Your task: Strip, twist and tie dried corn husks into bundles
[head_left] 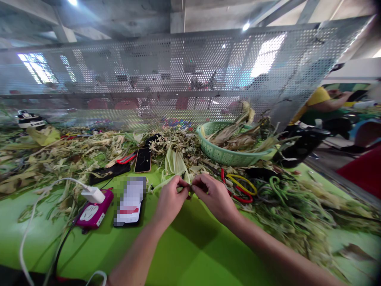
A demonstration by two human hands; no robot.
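Observation:
My left hand (172, 196) and my right hand (213, 195) meet over the green table, fingertips pinched close together. Between them is a small dark-greenish piece, mostly covered by the fingers and too small to name. Just behind the hands lies a pale corn husk (175, 161), spread toward me. To the right of my right hand are scissors or pliers with red handles (244, 200) and a yellow loop (245, 180), partly overlapping. Left of my left hand, a phone with a lit screen (131, 202) rests on the table.
Dried husk scraps (98, 149) cover the table's back. A green basket (235, 155) holds more husks. Twisted green strands (279, 194) lie right. At left are a magenta power strip (95, 210), white charger (93, 194) and second phone (143, 160). A perforated metal screen (149, 75) stands behind.

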